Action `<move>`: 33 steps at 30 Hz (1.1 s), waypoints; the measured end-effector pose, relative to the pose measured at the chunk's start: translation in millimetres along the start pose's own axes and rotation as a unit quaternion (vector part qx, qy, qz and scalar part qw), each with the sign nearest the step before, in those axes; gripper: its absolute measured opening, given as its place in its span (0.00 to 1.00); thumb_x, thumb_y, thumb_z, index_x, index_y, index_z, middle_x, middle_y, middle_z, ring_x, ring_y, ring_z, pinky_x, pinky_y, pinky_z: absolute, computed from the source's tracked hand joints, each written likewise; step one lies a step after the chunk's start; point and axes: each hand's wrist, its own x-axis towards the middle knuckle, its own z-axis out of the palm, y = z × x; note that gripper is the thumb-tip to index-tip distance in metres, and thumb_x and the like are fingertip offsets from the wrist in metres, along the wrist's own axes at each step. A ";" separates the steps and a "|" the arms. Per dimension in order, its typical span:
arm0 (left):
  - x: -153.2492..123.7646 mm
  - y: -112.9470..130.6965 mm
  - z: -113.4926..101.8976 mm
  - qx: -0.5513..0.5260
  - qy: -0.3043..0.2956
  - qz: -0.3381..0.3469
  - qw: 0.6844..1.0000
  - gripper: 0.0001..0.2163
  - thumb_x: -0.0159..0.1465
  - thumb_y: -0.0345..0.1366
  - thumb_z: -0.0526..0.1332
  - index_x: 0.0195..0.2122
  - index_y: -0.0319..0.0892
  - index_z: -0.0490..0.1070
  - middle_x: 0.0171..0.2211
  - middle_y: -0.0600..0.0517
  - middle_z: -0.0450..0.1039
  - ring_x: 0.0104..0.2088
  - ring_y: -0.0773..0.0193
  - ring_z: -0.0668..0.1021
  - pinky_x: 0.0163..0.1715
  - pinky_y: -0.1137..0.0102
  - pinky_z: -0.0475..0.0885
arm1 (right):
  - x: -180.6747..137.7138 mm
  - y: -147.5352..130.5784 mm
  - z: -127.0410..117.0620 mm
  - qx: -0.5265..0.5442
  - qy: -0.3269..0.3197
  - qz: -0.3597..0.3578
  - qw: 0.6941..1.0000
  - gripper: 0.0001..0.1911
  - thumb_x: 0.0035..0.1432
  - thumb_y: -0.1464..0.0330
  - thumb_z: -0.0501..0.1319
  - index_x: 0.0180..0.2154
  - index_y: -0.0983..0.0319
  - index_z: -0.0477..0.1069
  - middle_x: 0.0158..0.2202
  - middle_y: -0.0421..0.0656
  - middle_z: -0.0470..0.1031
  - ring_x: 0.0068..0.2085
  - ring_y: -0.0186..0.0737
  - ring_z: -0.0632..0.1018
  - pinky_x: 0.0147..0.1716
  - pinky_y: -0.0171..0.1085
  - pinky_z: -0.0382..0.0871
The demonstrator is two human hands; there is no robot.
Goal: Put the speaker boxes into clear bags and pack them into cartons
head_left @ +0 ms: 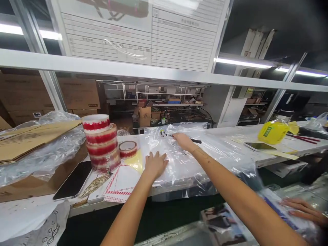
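A: Looking down from the head camera, what are the person's two hands doing?

B: The left hand (154,164) lies flat, fingers spread wide, pressing on a sheet of clear plastic film (179,153) spread over the white bench (230,131), near its front edge. The right hand (182,140) reaches further back across the same film, fingers open and lowered, its fingertips touching or just above a thin black-handled tool (179,137) lying near the bench's back edge. It grips nothing that I can see.

A: What lies around them?

B: Left of the left hand stands a stack of red-and-white tape rolls (101,141), with a single tape roll (128,149) lying flat just beside it. A dark phone (74,181) rests at the front edge, next to an open cardboard box (33,150) lined with plastic. Towards the right end of the bench sit a yellow bag (273,132) and another phone (259,146). At the lower right corner, below the bench, another person's hand (303,211) rests on bagged items.
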 end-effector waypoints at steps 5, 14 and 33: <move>11.4 -16.0 -9.3 0.031 0.023 -0.076 0.996 0.25 0.70 0.49 0.43 0.64 0.50 0.65 0.65 0.41 0.63 0.62 0.32 0.63 0.55 0.40 0.61 | 12.0 5.4 1.9 0.009 -0.002 -0.025 1.000 0.16 0.71 0.73 0.48 0.50 0.67 0.72 0.46 0.52 0.77 0.47 0.45 0.77 0.43 0.35 0.64; 35.1 -15.7 -12.5 0.071 0.030 -0.150 0.986 0.26 0.70 0.48 0.43 0.63 0.47 0.66 0.59 0.38 0.68 0.59 0.32 0.67 0.53 0.40 0.61 | 18.1 24.8 16.1 0.027 -0.022 -0.111 0.993 0.14 0.68 0.74 0.52 0.46 0.66 0.75 0.48 0.52 0.77 0.50 0.46 0.76 0.47 0.35 0.65; -180.8 130.5 159.4 -0.256 0.016 0.087 0.963 0.62 0.46 0.57 0.74 0.72 0.60 0.29 0.73 0.37 0.29 0.70 0.29 0.47 0.59 0.37 0.63 | -293.5 44.1 -69.3 0.383 0.313 0.122 0.861 0.16 0.69 0.60 0.54 0.50 0.57 0.75 0.46 0.44 0.79 0.50 0.44 0.79 0.51 0.45 0.73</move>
